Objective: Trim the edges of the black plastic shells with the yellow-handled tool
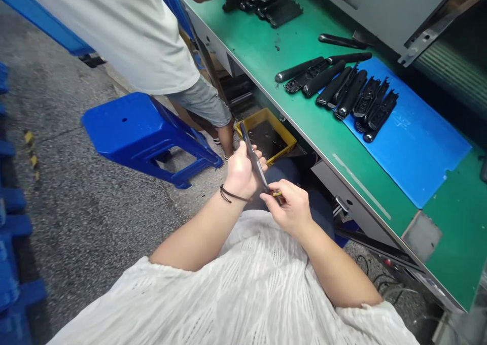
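My left hand (242, 170) is closed around a long, slim black plastic part (253, 157), tilted in front of my lap. At the part's lower end, my right hand (291, 205) pinches a small yellow piece (277, 193), mostly covered by the fingers. Its kind cannot be made out. The right thumb and fingertips are at or very near the black part's end; whether they touch it is unclear. On the bench to the right lies a row of similar black plastic housings (327, 80), some showing their ribbed inner side.
The green bench (365, 175) bears a blue sheet (414, 147) and a metal plate (422, 235). A yellow crate (291, 141) sits under the bench edge, beyond my hands. A blue stool (125, 124) stands left. Another person (152, 45) stands at the bench's far end.
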Tool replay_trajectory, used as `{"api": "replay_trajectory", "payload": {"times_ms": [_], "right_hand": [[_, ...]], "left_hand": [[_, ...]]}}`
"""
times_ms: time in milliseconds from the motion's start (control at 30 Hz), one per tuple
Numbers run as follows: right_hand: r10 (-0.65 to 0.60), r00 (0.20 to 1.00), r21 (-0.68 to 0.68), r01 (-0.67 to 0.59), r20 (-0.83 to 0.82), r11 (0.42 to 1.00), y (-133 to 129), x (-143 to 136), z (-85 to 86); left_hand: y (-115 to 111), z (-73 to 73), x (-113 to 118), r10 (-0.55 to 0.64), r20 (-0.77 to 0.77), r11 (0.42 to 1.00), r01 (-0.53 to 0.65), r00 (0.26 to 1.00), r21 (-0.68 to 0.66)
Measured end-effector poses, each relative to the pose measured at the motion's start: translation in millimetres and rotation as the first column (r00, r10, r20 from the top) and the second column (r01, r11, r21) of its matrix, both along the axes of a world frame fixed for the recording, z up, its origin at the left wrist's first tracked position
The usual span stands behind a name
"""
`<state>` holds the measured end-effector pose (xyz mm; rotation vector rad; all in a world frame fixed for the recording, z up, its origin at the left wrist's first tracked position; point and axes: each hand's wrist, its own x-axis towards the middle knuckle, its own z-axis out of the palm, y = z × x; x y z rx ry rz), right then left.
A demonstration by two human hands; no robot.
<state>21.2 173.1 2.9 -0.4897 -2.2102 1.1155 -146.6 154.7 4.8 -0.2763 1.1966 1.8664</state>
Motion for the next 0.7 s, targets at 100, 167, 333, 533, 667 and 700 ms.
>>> {"api": "replay_trajectory", "payload": {"times_ms": [100, 167, 333, 533, 667, 700], "right_hand": [[-0.115, 0.989, 0.014, 0.117, -0.096, 0.993, -1.2, 7.8, 8.5], [-0.127, 0.986, -0.025, 0.125, -0.111, 0.992, 0.8, 14.5, 19.4], [-0.044, 0.995, -0.11, 0.034, -0.092, 0.993, -2.4, 27.1, 48.4], [0.13, 0.991, 0.192, -0.133, 0.029, 0.972, 11.6, 47.0, 58.0], [0.082, 0.991, 0.404, -0.12, 0.11, 0.907, 21.6, 48.1, 61.2], [0.056, 0.99, 0.441, -0.107, 0.126, 0.891, 22.1, 45.8, 62.1]], "left_hand": [[-8.0, -5.6, 5.9, -0.119, -0.374, 0.988, 0.073, 0.92, -0.135], [-20.2, -3.6, 8.5, -0.089, -0.743, 0.985, -0.052, 0.664, -0.165], [-47.5, 14.5, 16.5, -0.22, -0.974, 0.912, 0.368, 0.06, -0.184], [-45.6, 21.5, 21.0, -0.195, -0.98, 0.842, 0.504, -0.045, -0.191], [-40.0, 22.3, 23.3, -0.037, -0.985, 0.811, 0.571, -0.168, -0.127], [-38.7, 22.5, 24.0, 0.006, -0.982, 0.804, 0.585, -0.187, -0.106]]}}
